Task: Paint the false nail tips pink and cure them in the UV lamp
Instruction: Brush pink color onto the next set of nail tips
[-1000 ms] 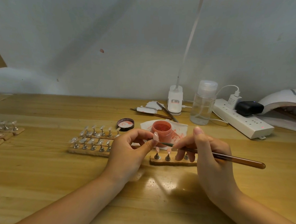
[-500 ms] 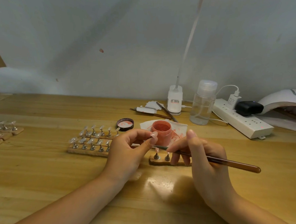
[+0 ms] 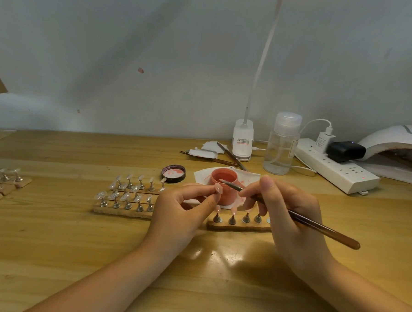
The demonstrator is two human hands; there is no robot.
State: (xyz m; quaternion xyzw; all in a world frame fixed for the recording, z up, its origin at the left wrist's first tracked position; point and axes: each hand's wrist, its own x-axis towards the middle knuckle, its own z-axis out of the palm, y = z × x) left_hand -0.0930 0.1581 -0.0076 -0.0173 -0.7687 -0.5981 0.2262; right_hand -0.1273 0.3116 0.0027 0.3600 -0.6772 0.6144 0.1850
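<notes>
Both forearms come in low over the counter (image 3: 51, 255); hands meet mid-scene.

Left hand (image 3: 183, 212): thumb and forefinger pinch one nail tip (image 3: 218, 188) on its small stand, raised off the counter, pink face turned up toward the brush. Other fingers curled under.

Right hand (image 3: 290, 212): grips the brush (image 3: 316, 224) pen-fashion, long brown handle trailing out to the right, bristle end reaching forward over the mouth of the pink pot (image 3: 223, 184).

Just beyond and below the two hands: a wooden strip (image 3: 238, 226) with several metal stands; the tips on them look pink, though the fingers hide part of the row. To the left of the left hand, a larger wooden block (image 3: 123, 211) carrying clear, unpainted tips. The pot sits on a white wipe just past the fingertips, its lid (image 3: 173, 173) to the left of it.

Step, as judged: reloading the brush with pink between strokes on the held tip. Painting is mid-way; many clear tips remain.

Next move calls for: a small load only, wiped on the pot rim, then a steady stroke along the held tip, with the left-hand pinch kept firm and clear of wet paint.

Far right, well beyond the right hand: UV lamp (image 3: 396, 142), white, mouth facing this way, behind a power strip (image 3: 337, 172). Curing not yet begun for this tip.
</notes>
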